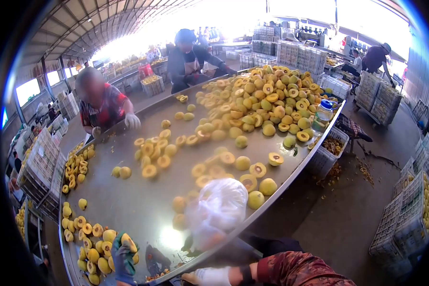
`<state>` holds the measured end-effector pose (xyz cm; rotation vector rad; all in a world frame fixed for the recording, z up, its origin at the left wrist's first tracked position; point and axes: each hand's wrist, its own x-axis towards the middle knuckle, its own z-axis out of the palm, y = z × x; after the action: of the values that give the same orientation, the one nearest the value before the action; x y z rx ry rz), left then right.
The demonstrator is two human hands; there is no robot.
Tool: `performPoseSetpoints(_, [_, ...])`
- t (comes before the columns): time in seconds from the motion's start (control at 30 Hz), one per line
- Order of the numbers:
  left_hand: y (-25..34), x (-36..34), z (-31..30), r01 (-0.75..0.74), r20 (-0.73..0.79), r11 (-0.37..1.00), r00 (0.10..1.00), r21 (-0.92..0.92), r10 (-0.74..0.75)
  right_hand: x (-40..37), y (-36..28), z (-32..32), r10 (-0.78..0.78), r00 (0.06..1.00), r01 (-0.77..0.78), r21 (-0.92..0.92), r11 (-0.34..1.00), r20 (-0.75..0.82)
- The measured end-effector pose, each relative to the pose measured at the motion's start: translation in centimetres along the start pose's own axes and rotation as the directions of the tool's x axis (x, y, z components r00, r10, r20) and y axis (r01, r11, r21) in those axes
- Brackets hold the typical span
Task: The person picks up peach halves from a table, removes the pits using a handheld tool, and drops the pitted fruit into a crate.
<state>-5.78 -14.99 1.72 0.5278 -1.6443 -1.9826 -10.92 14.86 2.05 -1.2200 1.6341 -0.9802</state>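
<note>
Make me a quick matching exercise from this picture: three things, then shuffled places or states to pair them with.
Things:
1. Clear plastic jar with a blue lid
2. Person's left hand in a blue-green glove
3. White plastic crate containing orange-brown scraps

Places or states:
A. Gripping a yellow fruit
B. Below the grey metal table's right edge
C. Beside the large yellow fruit heap

Pairs: 1-C; 2-A; 3-B

And right across the view, not one word, label, brand, number or sign reads clearly!
</note>
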Motion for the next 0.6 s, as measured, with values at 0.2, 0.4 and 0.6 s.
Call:
performPoseSetpoints(0.2, [2.5, -7.4, 4.1, 0.071, 0.012, 0.886, 0.997, -0.457, -0.074, 0.4, -1.1, -0.5, 0.157, 0.987, -0.161, 0.228, 0.96, 0.039])
performPoseSetpoints(0.4, [-1.5, -7.6, 5.7, 0.069, -0.145, 0.855, 0.975, -0.515, -0.166, 2.9, 1.1, 0.4, -0.038, 0.983, 0.047, 0.044, 0.998, -0.181])
performPoseSetpoints(0.6, [-0.7, -8.6, 8.6, 0.125, -0.147, 0.832, 0.96, -0.54, -0.24, 2.6, -0.8, -2.0, -0.109, 0.928, 0.154, 0.099, 0.983, -0.356])
